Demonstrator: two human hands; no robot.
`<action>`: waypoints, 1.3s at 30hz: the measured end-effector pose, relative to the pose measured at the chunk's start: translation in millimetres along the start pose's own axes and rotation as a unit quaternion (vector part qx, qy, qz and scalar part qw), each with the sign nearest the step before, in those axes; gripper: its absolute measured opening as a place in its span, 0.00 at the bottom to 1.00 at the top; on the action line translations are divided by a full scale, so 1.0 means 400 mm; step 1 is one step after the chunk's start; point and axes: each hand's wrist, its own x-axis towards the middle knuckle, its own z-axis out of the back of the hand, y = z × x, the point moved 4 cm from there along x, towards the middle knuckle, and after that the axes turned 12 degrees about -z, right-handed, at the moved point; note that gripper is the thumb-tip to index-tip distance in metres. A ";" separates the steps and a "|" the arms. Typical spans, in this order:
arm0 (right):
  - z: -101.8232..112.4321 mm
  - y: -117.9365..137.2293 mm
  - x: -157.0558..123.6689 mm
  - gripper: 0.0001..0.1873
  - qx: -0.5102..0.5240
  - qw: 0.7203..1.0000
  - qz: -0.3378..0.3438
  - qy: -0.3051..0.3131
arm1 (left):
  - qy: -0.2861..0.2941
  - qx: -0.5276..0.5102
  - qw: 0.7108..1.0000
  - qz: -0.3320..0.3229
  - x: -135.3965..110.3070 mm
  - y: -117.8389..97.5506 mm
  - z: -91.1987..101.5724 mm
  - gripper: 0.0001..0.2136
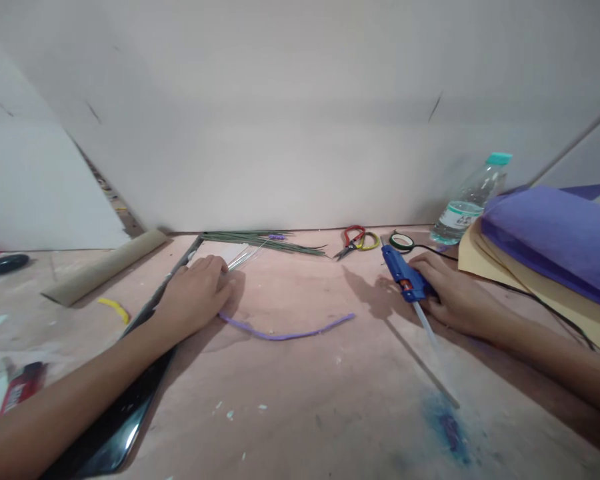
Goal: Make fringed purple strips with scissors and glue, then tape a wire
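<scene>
Left hand [196, 293] flat on table [310, 393], fingers together over thin wires [243, 259]; grip on them not discernible. Right hand [453, 297] clamped round blue glue gun [404, 273], gun lying on table, glue stick [425, 325] protruding rearward. Purple strip [285, 332] between hands. Forearms cut off at frame edge.

Both hands [195, 293] and forearms are bare, with no sleeves, rings or watch

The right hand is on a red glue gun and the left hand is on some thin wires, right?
Not quite. In the head view the glue gun under the right hand is blue, not red. The left hand does rest on the thin wires.
</scene>
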 end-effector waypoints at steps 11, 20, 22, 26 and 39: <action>0.010 -0.178 0.022 0.21 -0.135 0.990 0.017 0.025 | -0.002 0.020 1.000 0.019 0.004 0.007 0.005 0.11; -0.006 -0.178 0.023 0.21 -0.144 0.989 0.017 0.021 | 0.000 -0.003 1.000 0.000 0.011 0.015 -0.005 0.09; -0.006 -0.178 0.022 0.21 -0.144 0.989 0.015 0.019 | -0.017 -0.018 1.000 0.000 0.012 0.014 -0.002 0.08; -0.007 -0.185 0.023 0.21 -0.143 0.989 0.012 0.020 | -0.065 -0.054 0.996 0.015 0.006 0.007 0.019 0.08; -0.002 -0.177 0.023 0.20 -0.144 0.989 -0.001 0.017 | -0.066 -0.071 0.995 0.001 -0.012 -0.047 0.035 0.18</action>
